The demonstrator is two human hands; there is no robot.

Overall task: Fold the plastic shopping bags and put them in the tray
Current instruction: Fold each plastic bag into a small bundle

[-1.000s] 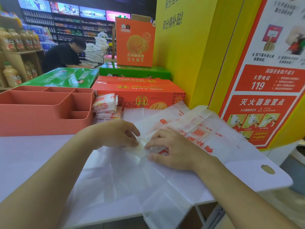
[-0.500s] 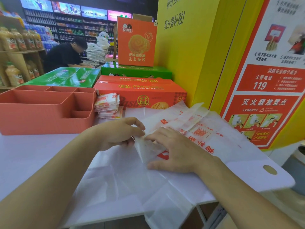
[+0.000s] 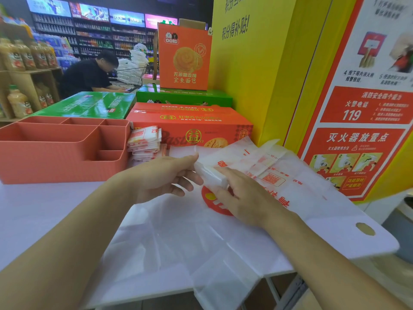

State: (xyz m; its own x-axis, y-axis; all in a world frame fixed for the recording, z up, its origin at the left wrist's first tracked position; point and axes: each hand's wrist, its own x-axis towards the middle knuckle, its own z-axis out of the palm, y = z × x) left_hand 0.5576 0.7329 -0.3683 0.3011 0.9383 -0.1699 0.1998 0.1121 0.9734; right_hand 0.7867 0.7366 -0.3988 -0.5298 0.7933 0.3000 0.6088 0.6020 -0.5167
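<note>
A white plastic shopping bag (image 3: 279, 175) with red print lies spread over the white table (image 3: 44, 211). Its near-left edge is lifted off the table as a folded flap. My left hand (image 3: 163, 177) pinches that flap from the left between thumb and fingers. My right hand (image 3: 243, 198) grips the same flap from the right, palm down over a red round logo. More translucent bag plastic (image 3: 178, 247) lies under my forearms and hangs over the table's front edge. The orange divided tray (image 3: 55, 162) stands at the back left, and nothing shows in its compartments.
A small stack of folded bags (image 3: 145, 143) sits on the table between the tray and a red carton (image 3: 190, 128). Green cartons and an upright orange box stand behind. A yellow pillar with a red poster is at the right. A person leans at a counter far back.
Both hands were pressing the bag flat on the table; now they have lifted its edge, and the flap is raised toward the right, uncovering the red logo.
</note>
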